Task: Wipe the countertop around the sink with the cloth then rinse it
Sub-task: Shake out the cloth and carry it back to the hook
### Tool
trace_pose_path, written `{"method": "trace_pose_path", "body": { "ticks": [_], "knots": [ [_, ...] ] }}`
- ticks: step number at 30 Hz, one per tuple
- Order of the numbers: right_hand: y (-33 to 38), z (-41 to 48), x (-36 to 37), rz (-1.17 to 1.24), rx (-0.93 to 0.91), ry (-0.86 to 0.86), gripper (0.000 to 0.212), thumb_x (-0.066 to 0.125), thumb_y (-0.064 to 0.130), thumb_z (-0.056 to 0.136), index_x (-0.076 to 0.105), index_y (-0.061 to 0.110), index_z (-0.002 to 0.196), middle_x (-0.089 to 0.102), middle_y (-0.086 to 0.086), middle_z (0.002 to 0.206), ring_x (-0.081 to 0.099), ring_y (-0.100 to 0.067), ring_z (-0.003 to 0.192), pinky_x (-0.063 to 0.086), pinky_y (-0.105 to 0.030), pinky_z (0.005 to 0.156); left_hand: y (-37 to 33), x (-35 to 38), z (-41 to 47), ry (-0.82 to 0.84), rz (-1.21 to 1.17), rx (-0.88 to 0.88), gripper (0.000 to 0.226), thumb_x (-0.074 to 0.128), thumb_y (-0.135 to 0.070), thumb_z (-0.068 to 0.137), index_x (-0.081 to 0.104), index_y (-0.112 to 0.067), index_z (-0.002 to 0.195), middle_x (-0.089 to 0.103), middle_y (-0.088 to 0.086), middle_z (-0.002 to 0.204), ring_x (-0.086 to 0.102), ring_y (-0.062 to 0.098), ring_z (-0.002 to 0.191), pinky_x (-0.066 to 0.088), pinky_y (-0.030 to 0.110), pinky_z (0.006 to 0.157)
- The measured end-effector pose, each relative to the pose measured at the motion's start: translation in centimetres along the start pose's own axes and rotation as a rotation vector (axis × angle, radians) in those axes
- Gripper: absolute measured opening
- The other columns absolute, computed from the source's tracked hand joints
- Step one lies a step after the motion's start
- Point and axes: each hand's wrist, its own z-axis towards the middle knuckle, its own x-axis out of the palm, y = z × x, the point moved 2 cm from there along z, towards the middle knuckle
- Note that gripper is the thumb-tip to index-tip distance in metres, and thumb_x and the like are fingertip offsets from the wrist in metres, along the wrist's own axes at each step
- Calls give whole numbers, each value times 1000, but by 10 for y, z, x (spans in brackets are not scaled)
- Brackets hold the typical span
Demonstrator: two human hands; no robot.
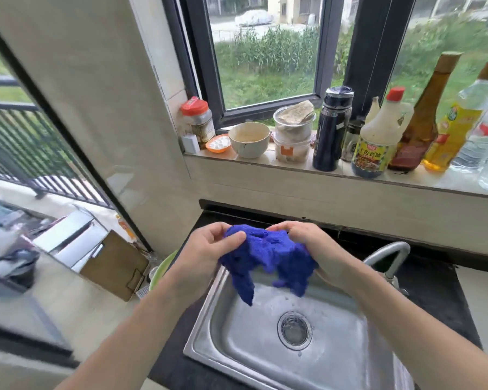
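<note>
Both hands up over the sink, above its far edge; blue cloth bunched between them, clear of the basin, its loose ends hanging down toward the steel.

Left hand clamped on the cloth's left side; thumb laid across the top of the fabric, fingers curled behind it. Right hand gripping the cloth's right side; fingers dug into the folds, wrist toward the tap side of the sink.

Drain strainer in the middle of the sink floor; water drops scattered on the steel near it. Faucet stands at the sink's far right corner, spout curving over toward the basin. Dark countertop frames the sink on the right and along the back.

Beyond the sink, up on the windowsill: red-lidded jar, pale bowl, dark flask, sauce bottle with a red cap, further bottles crowded to the right. Left of the sink, a green rim showing behind the left forearm; brown cardboard further left again.
</note>
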Motion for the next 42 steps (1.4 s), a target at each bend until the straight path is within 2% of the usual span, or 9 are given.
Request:
{"method": "trace_pose_path", "body": {
  "ticks": [4, 10, 19, 22, 26, 32, 34, 38, 42],
  "knots": [
    [29, 0, 12, -337, -19, 390, 19, 67, 28, 65, 66, 11, 75, 62, -3, 72, 54, -16, 68, 40, -30, 67, -30, -27, -37, -7, -25, -34, 27, 70, -29, 81, 62, -5, 89, 63, 15, 78, 58, 19, 65, 48, 25, 59],
    [76, 14, 97, -461, -276, 483, 12, 72, 10, 69, 64, 13, 79, 63, -2, 69, 54, -12, 63, 43, -28, 61, -49, -94, -116, -129, 1358, -19, 32, 62, -52, 72, 54, -24, 85, 54, -9, 78, 48, 10, 73, 43, 33, 69],
    [117, 3, 256, -751, -637, 454, 42, 64, 55, 78, 53, 46, 118, 58, 24, 114, 55, 1, 105, 44, -26, 93, -89, -172, -239, -682, 331, 58, 41, 47, -29, 100, 63, 7, 88, 62, 12, 79, 56, 18, 72, 43, 30, 68],
    [111, -25, 324, -644, -669, 644, 46, 72, 54, 75, 57, 42, 116, 61, 23, 111, 58, 5, 102, 44, -16, 90, -108, -200, -275, -767, 482, 46, 56, 49, -45, 96, 54, 9, 80, 54, 12, 70, 48, 19, 63, 35, 33, 63],
    [103, -19, 393, -478, -630, 664, 18, 58, 13, 92, 70, 25, 100, 72, 3, 90, 65, -9, 85, 53, -38, 82, -121, -244, -343, -887, 977, 30, 46, 47, -32, 99, 48, -6, 61, 49, 5, 70, 48, 20, 64, 40, 37, 69],
    [116, -29, 490, 8, -53, 775, 25, 53, 18, 89, 64, 1, 103, 66, -18, 91, 61, -29, 79, 48, -34, 72, -112, -282, -414, -953, 191, 118, 40, 50, -29, 99, 70, -6, 73, 63, 11, 71, 57, 20, 63, 44, 33, 62],
    [129, -31, 514, -164, -180, 855, 28, 66, 36, 83, 65, 14, 99, 70, -12, 93, 66, -24, 79, 51, -34, 76, -117, -288, -432, -951, 84, 107, 36, 47, -24, 100, 68, -4, 79, 64, 11, 73, 58, 19, 59, 43, 25, 54],
    [146, -28, 544, -639, -590, 917, 21, 78, 30, 75, 66, 21, 89, 71, -8, 85, 66, -22, 75, 54, -42, 76, -125, -310, -476, -878, 535, -54, 23, 66, -26, 91, 63, -4, 85, 64, 9, 74, 59, 18, 67, 45, 28, 63],
    [144, -11, 562, -520, -484, 992, 15, 58, 8, 91, 72, 7, 87, 67, -20, 85, 61, -18, 76, 52, -43, 77, -117, -331, -509, -954, 714, -181, 15, 77, -24, 78, 65, -27, 86, 71, 2, 78, 67, 22, 69, 50, 32, 63]
  ]
}}
